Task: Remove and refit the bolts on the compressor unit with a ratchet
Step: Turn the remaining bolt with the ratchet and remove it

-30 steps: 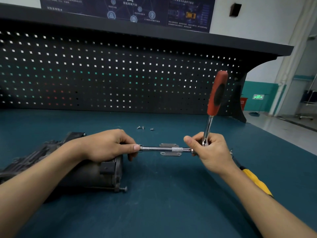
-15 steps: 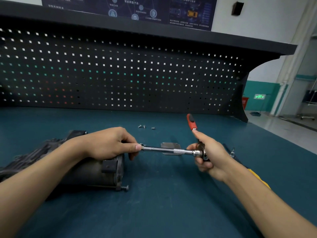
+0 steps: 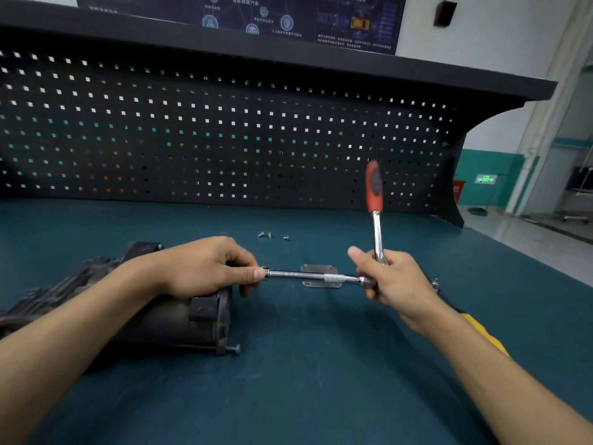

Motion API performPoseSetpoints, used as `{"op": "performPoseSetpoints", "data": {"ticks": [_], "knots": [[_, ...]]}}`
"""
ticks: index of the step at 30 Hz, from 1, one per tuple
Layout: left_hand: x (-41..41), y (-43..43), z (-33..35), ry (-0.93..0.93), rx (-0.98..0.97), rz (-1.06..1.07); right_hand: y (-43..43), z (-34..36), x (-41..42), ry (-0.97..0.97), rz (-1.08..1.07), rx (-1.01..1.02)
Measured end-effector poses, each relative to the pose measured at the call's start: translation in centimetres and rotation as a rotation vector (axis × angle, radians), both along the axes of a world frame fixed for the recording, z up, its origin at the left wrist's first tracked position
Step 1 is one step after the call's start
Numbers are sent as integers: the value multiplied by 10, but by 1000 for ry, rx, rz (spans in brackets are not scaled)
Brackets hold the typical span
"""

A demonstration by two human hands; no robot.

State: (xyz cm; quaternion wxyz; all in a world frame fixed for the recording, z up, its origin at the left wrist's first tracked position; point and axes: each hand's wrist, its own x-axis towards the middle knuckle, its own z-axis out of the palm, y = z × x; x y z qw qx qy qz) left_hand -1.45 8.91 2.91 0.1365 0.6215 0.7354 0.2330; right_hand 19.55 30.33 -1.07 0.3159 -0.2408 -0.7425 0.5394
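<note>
Holding ratchet, handle upright above right grip; left grip pinches extension at compressor.

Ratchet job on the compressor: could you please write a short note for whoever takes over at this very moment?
Left hand rests on the compressor unit and pinches the socket end of the extension bar at the unit's end face.
Right hand grips the ratchet at its head, red handle pointing up.
Done: three small bolts lie loose on the bench beyond the hands; one long bolt sticks out at the flange's lower corner.
Left: the bolt under the socket is hidden, so loosening or tightening cannot be told; finish it, then refit the loose bolts.
</note>
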Motion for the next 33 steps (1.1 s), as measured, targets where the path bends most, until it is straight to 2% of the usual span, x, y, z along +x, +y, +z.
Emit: {"op": "performPoseSetpoints", "data": {"ticks": [4,7,10,19,24,27,30,33], "knots": [[3,-1,1,13,-4,-1,8,-5,3,102,67,305],[4,-2,3,14,-10,2,9,-5,5,176,93,386],[6,-3,4,12,-15,-2,9,-7,2,172,71,393],[5,-2,5,25,-10,3,-1,-2,-2,71,-58,124],[4,-2,4,15,-11,8,-4,4,-1,-53,-80,-235],[4,-2,3,12,-11,10,-3,4,0,-106,-38,-366],[2,-1,2,15,-11,12,-2,1,-2,-94,-8,-343],[1,-1,1,13,-8,12,1,-3,-4,15,-9,-109]]}}
